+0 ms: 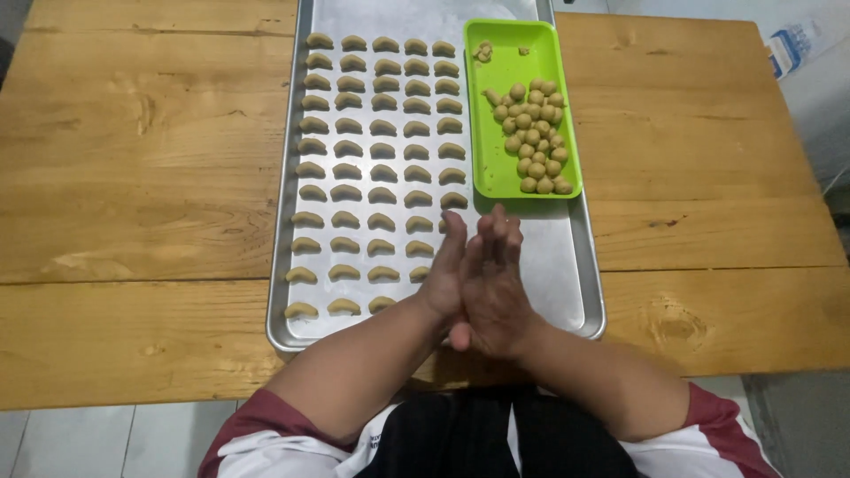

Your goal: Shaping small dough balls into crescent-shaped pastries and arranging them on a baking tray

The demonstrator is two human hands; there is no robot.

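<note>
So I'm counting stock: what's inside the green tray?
The green tray holds a cluster of small dough balls and a few scraps near its far end. Anything beneath the cluster is hidden.

Home kitchen or small home bakery, by the look of it. Worn wooden table on pale tiled floor. Metal baking tray holds rows of crescent dough pieces; green tray holds dough balls (hand-shaped, uneven). No industrial gear in view.
</note>
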